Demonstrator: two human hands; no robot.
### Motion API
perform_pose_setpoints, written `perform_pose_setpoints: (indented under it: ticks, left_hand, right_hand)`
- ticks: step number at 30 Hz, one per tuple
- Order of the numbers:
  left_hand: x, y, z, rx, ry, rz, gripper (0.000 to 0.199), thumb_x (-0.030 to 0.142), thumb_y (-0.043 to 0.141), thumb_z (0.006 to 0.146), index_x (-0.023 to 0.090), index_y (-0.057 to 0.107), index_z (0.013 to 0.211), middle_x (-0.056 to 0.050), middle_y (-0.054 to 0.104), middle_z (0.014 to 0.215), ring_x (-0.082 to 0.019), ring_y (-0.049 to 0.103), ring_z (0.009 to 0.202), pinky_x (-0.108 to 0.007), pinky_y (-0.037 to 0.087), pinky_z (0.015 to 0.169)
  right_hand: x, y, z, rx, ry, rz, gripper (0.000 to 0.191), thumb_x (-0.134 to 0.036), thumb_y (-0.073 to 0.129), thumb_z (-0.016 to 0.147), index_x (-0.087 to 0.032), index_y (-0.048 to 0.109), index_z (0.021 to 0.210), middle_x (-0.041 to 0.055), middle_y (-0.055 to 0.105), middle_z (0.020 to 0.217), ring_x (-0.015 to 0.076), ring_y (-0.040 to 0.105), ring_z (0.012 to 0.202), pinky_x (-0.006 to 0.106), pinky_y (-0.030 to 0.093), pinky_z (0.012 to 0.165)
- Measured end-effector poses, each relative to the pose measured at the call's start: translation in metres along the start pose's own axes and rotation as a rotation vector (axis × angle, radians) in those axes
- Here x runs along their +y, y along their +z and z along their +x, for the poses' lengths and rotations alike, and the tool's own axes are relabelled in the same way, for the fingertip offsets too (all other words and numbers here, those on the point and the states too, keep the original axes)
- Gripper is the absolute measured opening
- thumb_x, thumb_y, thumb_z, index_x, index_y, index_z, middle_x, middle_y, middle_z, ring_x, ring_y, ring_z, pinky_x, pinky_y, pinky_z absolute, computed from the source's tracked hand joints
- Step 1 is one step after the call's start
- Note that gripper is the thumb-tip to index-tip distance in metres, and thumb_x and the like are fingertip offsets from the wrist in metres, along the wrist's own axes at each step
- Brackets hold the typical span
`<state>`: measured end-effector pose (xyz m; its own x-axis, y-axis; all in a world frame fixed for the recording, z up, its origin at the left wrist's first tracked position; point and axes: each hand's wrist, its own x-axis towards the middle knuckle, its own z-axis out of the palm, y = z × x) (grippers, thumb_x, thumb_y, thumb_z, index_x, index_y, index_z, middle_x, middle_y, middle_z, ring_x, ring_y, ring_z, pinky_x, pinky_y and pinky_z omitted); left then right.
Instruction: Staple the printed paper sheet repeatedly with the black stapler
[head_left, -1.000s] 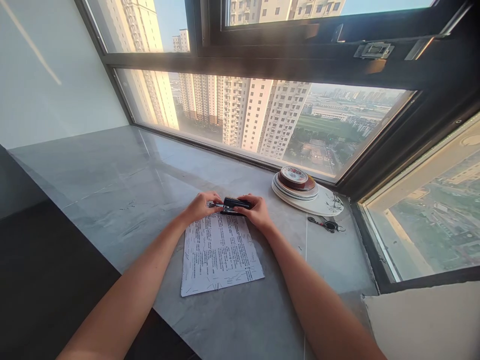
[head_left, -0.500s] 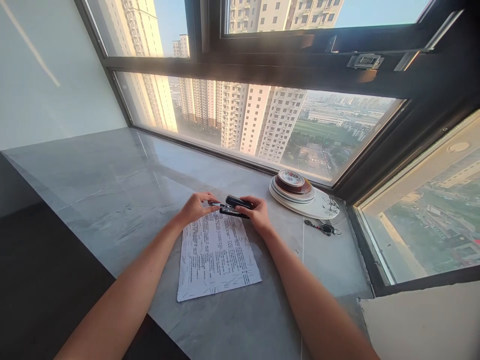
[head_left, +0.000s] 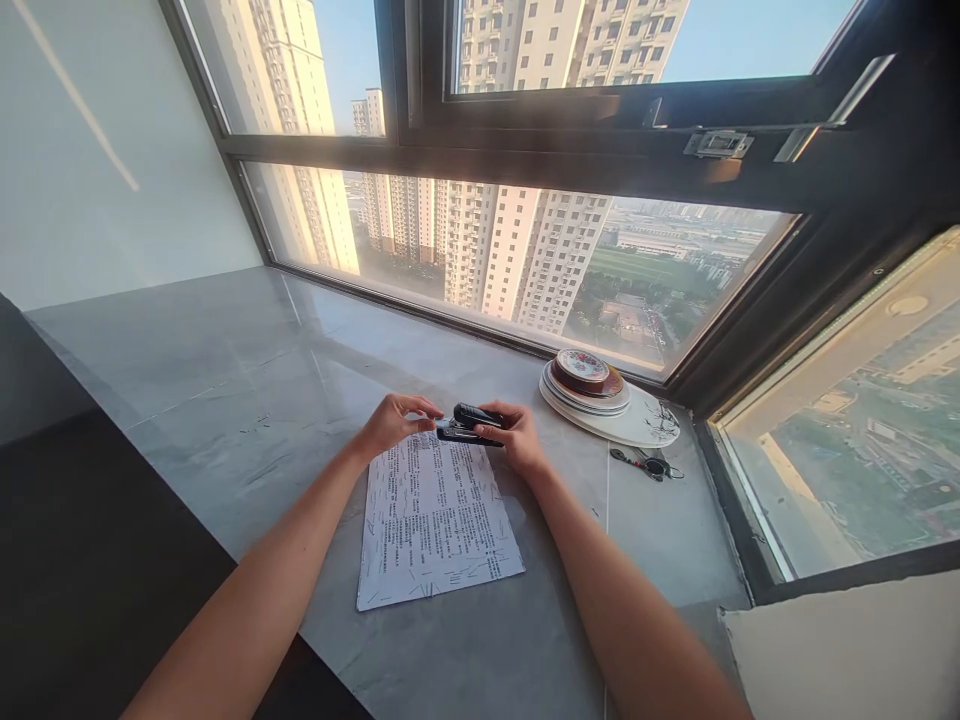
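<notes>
My right hand (head_left: 517,437) is wrapped round the rear of a black stapler (head_left: 469,427), whose top arm is raised from its base. At the stapler's front end, my left hand (head_left: 397,425) has thumb and forefinger brought together. What lies between those fingertips is too small to make out. Below both hands a printed sheet of paper (head_left: 442,525) lies on the grey counter, with several thin staple-like marks or bits scattered over it.
Stacked plates (head_left: 589,385) stand on the counter (head_left: 300,590) at the right, by the window. Keys with a dark fob (head_left: 654,467) lie in front of them. Small dark bits (head_left: 262,418) are on the counter to the left. Window frames run along the back and right.
The view has tilted slightly, so the scene sits a little lower. My left fingertips have shifted a little at the stapler's front end; my right hand keeps its hold.
</notes>
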<state>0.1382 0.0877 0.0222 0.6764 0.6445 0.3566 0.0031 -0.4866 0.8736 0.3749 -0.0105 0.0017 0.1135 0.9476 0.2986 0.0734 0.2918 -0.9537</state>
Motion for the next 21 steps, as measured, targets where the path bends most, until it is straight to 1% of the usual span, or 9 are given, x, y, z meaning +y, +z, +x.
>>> perform_pose_setpoints:
  ticks: [3,7,10,12,13,15,18,19,21]
  left_hand:
    - [-0.001,0.005,0.001,-0.078,0.031,0.029,0.043,0.04,0.086,0.069,0.023,0.076,0.107,-0.008,0.073,0.1,-0.024,0.065,0.096,-0.036,0.046,0.088]
    - [0.001,0.005,-0.001,-0.143,0.036,0.114,0.05,0.044,0.087,0.067,0.024,0.074,0.111,-0.009,0.071,0.108,-0.025,0.062,0.1,-0.037,0.044,0.089]
    - [-0.002,0.0,-0.001,-0.121,0.044,0.066,0.056,0.048,0.089,0.062,0.022,0.075,0.109,-0.01,0.07,0.106,-0.023,0.06,0.095,-0.036,0.044,0.086]
    - [-0.006,-0.006,0.001,-0.027,0.064,-0.073,0.06,0.052,0.089,0.06,0.019,0.075,0.108,-0.01,0.069,0.102,-0.021,0.057,0.09,-0.033,0.044,0.081]
    - [-0.009,-0.01,0.002,0.052,0.076,-0.17,0.061,0.056,0.087,0.061,0.019,0.075,0.108,-0.01,0.068,0.1,-0.02,0.056,0.087,-0.032,0.044,0.078]
    - [-0.013,-0.018,0.003,0.257,0.092,-0.375,0.054,0.064,0.076,0.072,0.019,0.074,0.103,-0.007,0.065,0.09,-0.016,0.053,0.078,-0.03,0.043,0.072]
    - [-0.015,-0.029,0.004,0.527,0.082,-0.591,0.046,0.065,0.057,0.088,0.021,0.066,0.079,0.0,0.051,0.067,-0.012,0.045,0.062,-0.027,0.041,0.063]
    - [-0.015,-0.032,0.003,0.571,0.075,-0.632,0.047,0.063,0.054,0.09,0.021,0.061,0.071,0.001,0.044,0.062,-0.012,0.041,0.059,-0.026,0.04,0.06]
    - [-0.014,-0.037,0.001,0.601,0.067,-0.691,0.049,0.058,0.054,0.092,0.02,0.049,0.061,0.004,0.033,0.056,-0.011,0.036,0.053,-0.026,0.038,0.056]
  right_hand:
    - [-0.005,0.003,-0.002,-0.117,-0.064,-0.067,0.04,-0.047,0.082,0.07,-0.019,0.078,0.098,0.005,0.071,0.088,0.0209,0.062,0.082,0.032,0.05,0.075]
    - [-0.009,0.005,-0.003,-0.221,-0.104,-0.13,0.043,-0.049,0.081,0.072,-0.02,0.078,0.104,0.006,0.069,0.089,0.0215,0.061,0.083,0.034,0.05,0.076]
    - [-0.007,0.009,-0.003,-0.245,-0.11,-0.117,0.042,-0.046,0.081,0.073,-0.02,0.076,0.105,0.0048,0.067,0.09,0.0197,0.061,0.082,0.031,0.05,0.075]
    - [-0.006,0.015,-0.004,-0.243,-0.107,-0.104,0.042,-0.046,0.081,0.073,-0.02,0.074,0.104,0.0041,0.066,0.091,0.019,0.061,0.081,0.03,0.049,0.073]
    - [-0.007,0.02,-0.005,-0.258,-0.112,-0.114,0.042,-0.047,0.082,0.072,-0.02,0.074,0.103,0.004,0.066,0.091,0.0189,0.061,0.081,0.03,0.049,0.073]
    - [-0.009,0.028,-0.008,-0.333,-0.135,-0.182,0.042,-0.047,0.082,0.071,-0.021,0.073,0.103,0.0045,0.066,0.092,0.0191,0.061,0.081,0.03,0.049,0.074]
    - [-0.015,0.034,-0.011,-0.446,-0.164,-0.312,0.039,-0.046,0.078,0.075,-0.022,0.073,0.106,0.0054,0.068,0.096,0.0196,0.061,0.082,0.03,0.049,0.074]
    - [-0.017,0.032,-0.012,-0.457,-0.169,-0.339,0.038,-0.046,0.077,0.075,-0.022,0.072,0.105,0.005,0.068,0.096,0.0196,0.061,0.083,0.03,0.049,0.074]
    - [-0.019,0.024,-0.011,-0.45,-0.165,-0.373,0.036,-0.047,0.078,0.074,-0.022,0.071,0.098,0.0028,0.068,0.089,0.0186,0.06,0.079,0.029,0.048,0.072]
